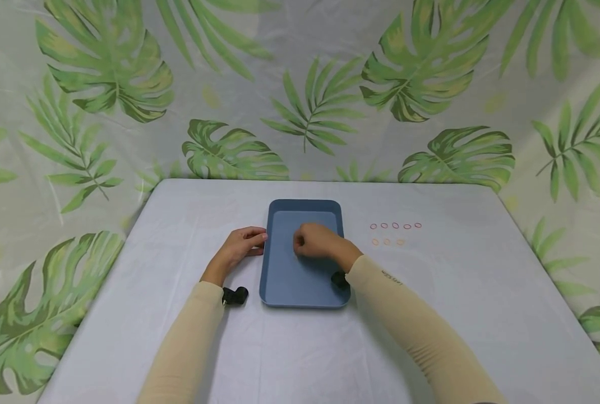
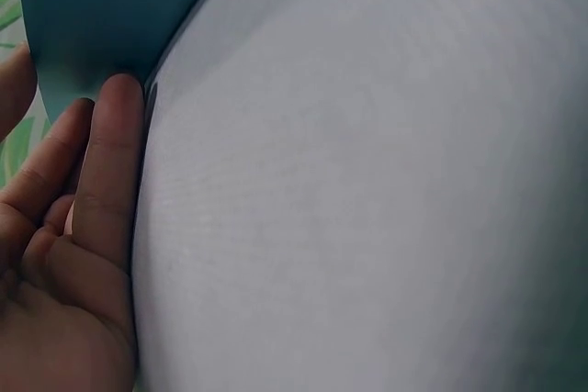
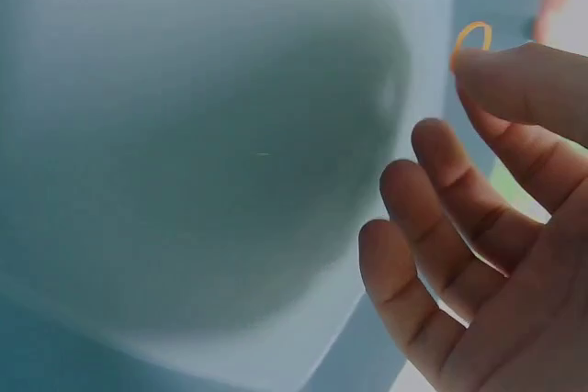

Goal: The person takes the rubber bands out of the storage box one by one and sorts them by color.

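A blue rectangular tray (image 1: 295,286) lies on the white table, with its bare floor showing around my right hand (image 1: 320,241). That hand hovers over the tray's middle. In the right wrist view its thumb and index finger pinch a small orange rubber band (image 3: 488,34), while the other fingers (image 3: 439,149) are loosely bent. From the head view the band is hidden. My left hand (image 1: 241,245) is at the tray's left side, its fairly straight fingers (image 2: 108,162) touching the outer wall (image 2: 101,6) in the left wrist view.
Right of the tray, several red rubber bands (image 1: 395,225) lie in a row on the table (image 1: 461,269). Three orange bands (image 1: 387,242) form a shorter row below them. A leaf-patterned cloth (image 1: 310,106) hangs behind the table's far edge.
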A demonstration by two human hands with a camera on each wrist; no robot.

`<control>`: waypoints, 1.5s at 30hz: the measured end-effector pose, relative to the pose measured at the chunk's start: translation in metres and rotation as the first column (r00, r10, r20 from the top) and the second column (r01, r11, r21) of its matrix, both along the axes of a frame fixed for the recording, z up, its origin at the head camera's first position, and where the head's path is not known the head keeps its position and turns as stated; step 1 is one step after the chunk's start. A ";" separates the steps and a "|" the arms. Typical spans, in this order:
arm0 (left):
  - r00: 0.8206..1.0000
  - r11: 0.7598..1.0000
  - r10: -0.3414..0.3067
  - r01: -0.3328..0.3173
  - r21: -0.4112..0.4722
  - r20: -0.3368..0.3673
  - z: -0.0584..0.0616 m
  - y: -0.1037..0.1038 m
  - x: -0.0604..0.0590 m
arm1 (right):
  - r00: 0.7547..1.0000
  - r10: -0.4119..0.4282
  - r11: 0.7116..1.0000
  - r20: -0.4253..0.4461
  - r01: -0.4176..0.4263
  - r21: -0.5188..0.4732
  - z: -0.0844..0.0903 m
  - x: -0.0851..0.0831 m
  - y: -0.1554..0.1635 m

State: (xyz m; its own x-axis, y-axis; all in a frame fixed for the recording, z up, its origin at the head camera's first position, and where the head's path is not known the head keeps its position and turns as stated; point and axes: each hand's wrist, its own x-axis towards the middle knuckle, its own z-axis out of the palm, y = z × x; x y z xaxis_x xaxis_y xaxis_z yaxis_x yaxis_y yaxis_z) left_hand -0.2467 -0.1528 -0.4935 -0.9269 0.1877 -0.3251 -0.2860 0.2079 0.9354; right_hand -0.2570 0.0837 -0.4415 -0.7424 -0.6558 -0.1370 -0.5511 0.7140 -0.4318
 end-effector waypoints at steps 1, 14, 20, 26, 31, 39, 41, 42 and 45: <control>1.000 1.000 0.000 0.000 0.002 0.000 0.000 0.000 0.000 | 1.000 -0.003 1.000 0.012 0.004 -0.018 0.002 0.000 0.001; 1.000 0.999 -0.023 0.023 0.023 -0.014 -0.001 0.003 0.002 | 0.992 -0.126 0.959 0.024 0.127 -0.254 0.041 0.011 0.060; 1.000 1.000 -0.021 0.021 0.023 -0.009 -0.003 0.004 0.002 | 0.978 -0.209 0.941 -0.013 0.198 -0.275 0.045 0.015 0.121; 1.000 1.000 -0.015 0.014 0.027 0.010 -0.003 0.006 0.003 | 0.929 -0.370 0.911 -0.018 0.359 -0.201 0.035 0.021 0.186; 1.000 1.000 -0.011 0.011 0.022 0.003 -0.001 0.005 0.002 | 0.891 -0.454 0.880 -0.003 0.447 -0.161 0.029 0.025 0.218; 1.000 1.000 -0.017 0.017 0.012 -0.006 0.000 0.000 0.001 | 0.869 -0.494 0.861 0.005 0.490 -0.139 0.016 0.023 0.240; 1.000 1.000 -0.015 0.015 0.016 -0.009 -0.001 -0.001 0.001 | 0.863 -0.505 0.855 0.007 0.501 -0.137 0.013 0.022 0.244; 1.000 1.000 -0.016 0.016 0.018 -0.010 -0.001 -0.001 0.001 | 0.859 -0.511 0.851 0.006 0.507 -0.137 0.011 0.022 0.246; 1.000 1.000 -0.018 0.018 0.019 -0.014 -0.001 -0.002 0.000 | 0.850 -0.526 0.844 -0.011 0.520 -0.133 0.006 0.020 0.251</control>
State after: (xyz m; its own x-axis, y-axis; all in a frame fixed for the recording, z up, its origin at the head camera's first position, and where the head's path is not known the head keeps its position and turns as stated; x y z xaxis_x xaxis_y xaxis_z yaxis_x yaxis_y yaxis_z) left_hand -0.2464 -0.1549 -0.4950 -0.9275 0.2107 -0.3089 -0.2697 0.1950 0.9430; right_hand -0.2367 0.3351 -0.4357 -0.9833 -0.1775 -0.0406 -0.1314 0.8462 -0.5164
